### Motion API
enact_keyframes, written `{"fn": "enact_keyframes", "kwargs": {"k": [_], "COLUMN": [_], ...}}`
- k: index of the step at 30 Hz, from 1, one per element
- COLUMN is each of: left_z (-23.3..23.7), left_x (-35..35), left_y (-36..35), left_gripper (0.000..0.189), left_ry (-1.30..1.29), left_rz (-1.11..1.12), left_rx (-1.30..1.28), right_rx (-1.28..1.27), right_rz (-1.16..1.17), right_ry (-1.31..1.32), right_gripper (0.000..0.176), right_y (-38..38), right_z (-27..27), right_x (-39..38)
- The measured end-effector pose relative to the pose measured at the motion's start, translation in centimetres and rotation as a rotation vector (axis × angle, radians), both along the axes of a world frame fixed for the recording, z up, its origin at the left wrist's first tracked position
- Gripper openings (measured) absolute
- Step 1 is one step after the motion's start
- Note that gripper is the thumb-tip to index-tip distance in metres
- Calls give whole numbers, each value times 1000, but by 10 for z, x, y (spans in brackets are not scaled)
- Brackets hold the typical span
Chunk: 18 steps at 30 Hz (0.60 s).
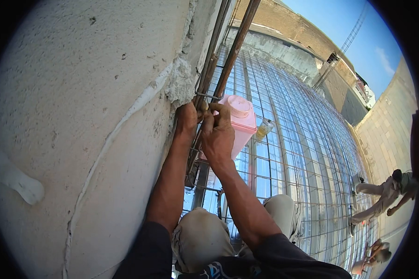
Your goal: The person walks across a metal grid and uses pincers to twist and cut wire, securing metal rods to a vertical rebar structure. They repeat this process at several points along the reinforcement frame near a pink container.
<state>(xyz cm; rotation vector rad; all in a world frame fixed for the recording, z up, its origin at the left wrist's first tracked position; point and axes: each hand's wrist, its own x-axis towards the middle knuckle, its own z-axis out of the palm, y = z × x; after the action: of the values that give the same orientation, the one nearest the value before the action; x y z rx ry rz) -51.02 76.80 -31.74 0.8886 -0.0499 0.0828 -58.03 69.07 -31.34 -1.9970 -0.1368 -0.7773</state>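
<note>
Both of my hands meet at a bundle of upright rusty rebar [236, 49] beside the wall corner, just below a bent stirrup [209, 96]. My left hand [189, 116] reaches in between the wall and the bars, its fingers closed and partly hidden by them. On the near side my right hand [218, 137] is bent into a pinch against the bars, its fingertips close to the left ones. Whatever sits between the fingers is too small to make out. Right behind my right hand stands a pink plastic jug [242, 125] with a round screw lid.
A rough plastered wall [102, 93] fills the left side. Rebar mesh [288, 116] covers the shiny metal decking. A clear bottle with yellowish liquid [265, 129] lies near the jug. Two people [384, 190] [377, 253] are at the far right.
</note>
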Motion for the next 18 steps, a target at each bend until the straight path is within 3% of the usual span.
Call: {"fn": "enact_keyframes", "kwargs": {"k": [6,9,12,15,18], "left_z": [16,5,-7,-12,-23], "left_x": [-12,-2,3,1,4], "left_y": [1,3,3,5,5], "left_gripper": [58,56,55,58,63], "left_ry": [57,-9,-72,-100,-210], "left_rz": [46,13,-13,-29,9], "left_rx": [83,100,100,157,247], "right_rx": [-292,-315,-253,-15,56], "right_rz": [-63,0,21,84,140], "right_ry": [-266,-353,-389,-120,-108], "right_gripper": [25,29,40,51,63], "right_y": [-8,-7,-5,-6,-15], "right_z": [5,6,10,16,19], "right_x": [-9,-13,-4,-8,-3]}}
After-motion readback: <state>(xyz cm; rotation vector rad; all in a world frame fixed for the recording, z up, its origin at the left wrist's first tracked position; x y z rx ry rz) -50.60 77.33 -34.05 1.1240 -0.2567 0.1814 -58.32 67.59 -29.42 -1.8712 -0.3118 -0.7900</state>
